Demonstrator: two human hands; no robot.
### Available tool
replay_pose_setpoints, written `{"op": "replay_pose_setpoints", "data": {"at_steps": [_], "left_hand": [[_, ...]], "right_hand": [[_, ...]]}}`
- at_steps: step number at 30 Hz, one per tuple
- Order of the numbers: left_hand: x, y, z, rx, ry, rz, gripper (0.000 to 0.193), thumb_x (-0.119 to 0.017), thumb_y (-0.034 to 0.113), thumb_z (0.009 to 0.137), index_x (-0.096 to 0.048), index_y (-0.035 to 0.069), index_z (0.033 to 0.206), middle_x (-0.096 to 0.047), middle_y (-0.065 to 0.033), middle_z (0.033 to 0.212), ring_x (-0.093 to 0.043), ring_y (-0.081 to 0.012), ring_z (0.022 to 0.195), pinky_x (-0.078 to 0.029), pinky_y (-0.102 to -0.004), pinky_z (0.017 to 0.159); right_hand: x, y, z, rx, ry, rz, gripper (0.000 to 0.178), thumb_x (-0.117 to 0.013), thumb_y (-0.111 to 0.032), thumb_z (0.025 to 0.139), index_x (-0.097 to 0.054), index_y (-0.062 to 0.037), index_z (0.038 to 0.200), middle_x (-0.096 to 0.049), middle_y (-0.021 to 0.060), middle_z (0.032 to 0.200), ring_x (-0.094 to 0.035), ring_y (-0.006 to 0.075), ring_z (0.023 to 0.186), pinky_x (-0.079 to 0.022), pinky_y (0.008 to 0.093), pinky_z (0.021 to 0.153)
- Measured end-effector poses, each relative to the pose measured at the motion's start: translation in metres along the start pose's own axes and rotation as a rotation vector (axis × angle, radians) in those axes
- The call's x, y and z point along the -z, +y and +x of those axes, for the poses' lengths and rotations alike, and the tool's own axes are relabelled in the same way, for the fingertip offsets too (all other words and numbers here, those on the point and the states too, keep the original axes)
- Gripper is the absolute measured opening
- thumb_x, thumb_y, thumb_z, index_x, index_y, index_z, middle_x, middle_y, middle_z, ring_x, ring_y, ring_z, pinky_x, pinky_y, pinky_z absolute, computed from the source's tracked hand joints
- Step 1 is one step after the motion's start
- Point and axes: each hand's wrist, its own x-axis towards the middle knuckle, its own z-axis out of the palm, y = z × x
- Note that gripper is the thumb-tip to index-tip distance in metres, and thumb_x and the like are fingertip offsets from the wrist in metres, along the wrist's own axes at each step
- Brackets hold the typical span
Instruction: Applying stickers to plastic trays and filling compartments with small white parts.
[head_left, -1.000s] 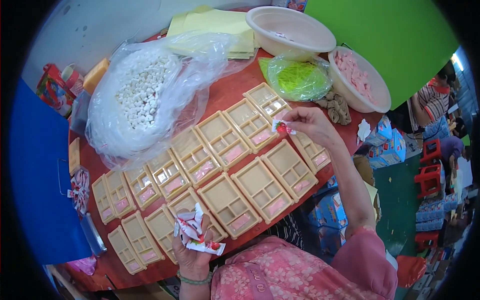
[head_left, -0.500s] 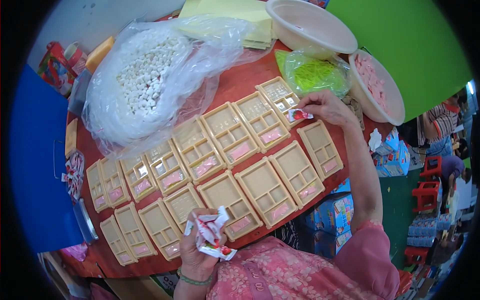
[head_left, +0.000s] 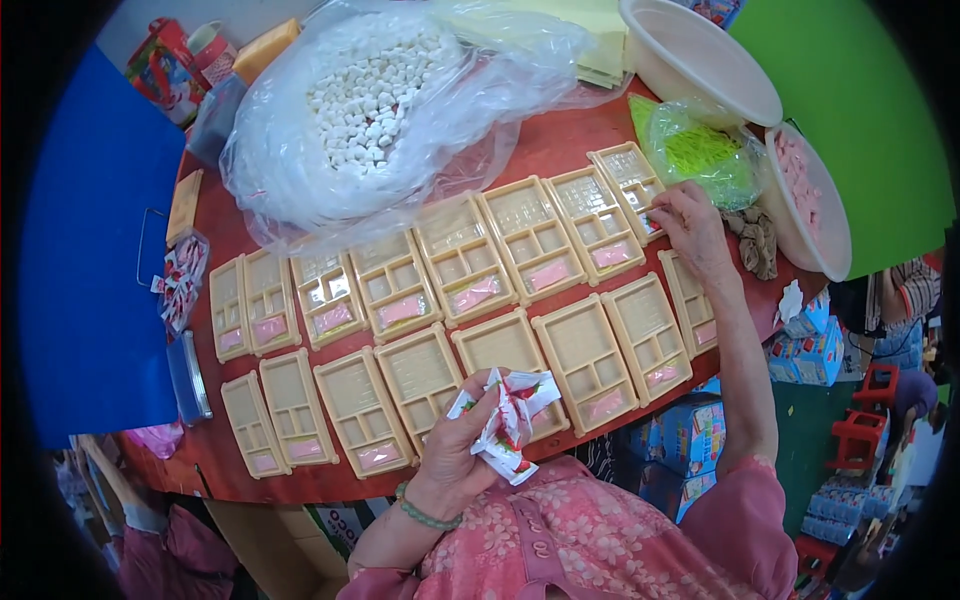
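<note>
My left hand (head_left: 455, 452), with a green bead bracelet at its wrist, is closed around a bunch of small white sachets (head_left: 508, 425) with red strawberry prints. It is held above the near edge of the table, in front of the trays. My right hand (head_left: 692, 228) reaches to the beige compartment tray (head_left: 627, 172) at the right end of the far row. Its fingers are pinched low over that tray's small compartments, on a sachet (head_left: 653, 224) that they mostly hide. Other beige trays (head_left: 578, 328) stand in two rows, with flat pink packets (head_left: 606, 404) in their lower compartments.
A clear bag of white pieces (head_left: 370, 115) lies behind the trays. Far right are a white basin (head_left: 700, 60), a bag of green strips (head_left: 700, 150) and a bowl of pink pieces (head_left: 800, 185). More sachets (head_left: 183, 275) lie at left; a person's arm (head_left: 115, 480) shows lower left.
My right hand has lowered the sachet it held into the end tray. My left hand still holds its bunch. The whole view has shifted, so the table appears further right.
</note>
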Motion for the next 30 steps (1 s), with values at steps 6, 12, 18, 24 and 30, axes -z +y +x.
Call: {"op": "replay_pose_setpoints", "data": {"at_steps": [6, 12, 18, 24, 30], "left_hand": [[0.0, -0.004, 0.002, -0.008, -0.016, 0.027, 0.029, -0.057, 0.019, 0.092, -0.052, 0.008, 0.118, -0.061, -0.0133, 0.112, -0.062, -0.0287, 0.104, -0.055, -0.0436, 0.081], [-0.009, -0.004, 0.002, -0.005, 0.027, 0.045, 0.028, -0.057, 0.017, 0.093, -0.053, 0.001, 0.117, -0.064, -0.0128, 0.1, -0.064, -0.0166, 0.081, -0.055, -0.0294, 0.072], [-0.016, -0.008, 0.003, 0.084, -0.078, 0.069, 0.03, -0.058, 0.013, 0.093, -0.052, -0.002, 0.118, -0.064, -0.0108, 0.099, -0.065, -0.0148, 0.083, -0.055, -0.028, 0.075], [-0.009, -0.011, -0.001, 0.205, -0.081, 0.089, 0.033, -0.059, 0.012, 0.092, -0.053, -0.003, 0.121, -0.064, -0.0099, 0.097, -0.064, -0.0143, 0.08, -0.053, -0.0265, 0.07], [-0.013, -0.013, 0.004, 0.151, 0.03, 0.083, 0.037, -0.063, 0.018, 0.087, -0.055, -0.007, 0.113, -0.064, -0.0114, 0.096, -0.065, -0.0175, 0.081, -0.055, -0.0286, 0.074]], "right_hand": [[0.004, -0.011, -0.002, -0.114, -0.056, 0.07, 0.012, -0.068, -0.005, 0.079, -0.06, 0.0013, 0.085, -0.056, 0.0109, 0.086, -0.058, 0.0245, 0.077, -0.047, 0.0318, 0.072], [0.043, -0.134, -0.024, -0.025, -0.35, 0.664, 0.02, -0.072, -0.01, 0.077, -0.063, -0.0006, 0.093, -0.062, 0.0102, 0.084, -0.06, 0.0218, 0.08, -0.047, 0.0314, 0.072], [0.044, -0.174, -0.035, 0.142, -0.624, 0.615, 0.02, -0.073, -0.01, 0.078, -0.065, -0.0029, 0.094, -0.064, 0.008, 0.086, -0.062, 0.0211, 0.078, -0.048, 0.0307, 0.068], [0.043, -0.161, -0.047, 0.131, -0.59, 0.787, 0.007, -0.072, -0.006, 0.078, -0.068, -0.0025, 0.084, -0.066, 0.0066, 0.077, -0.064, 0.0192, 0.072, -0.049, 0.0302, 0.063], [0.049, -0.139, -0.036, 0.037, -0.425, 0.759, 0.005, -0.07, -0.002, 0.077, -0.068, -0.0017, 0.082, -0.066, 0.0069, 0.077, -0.064, 0.017, 0.07, -0.049, 0.0284, 0.062]]}}
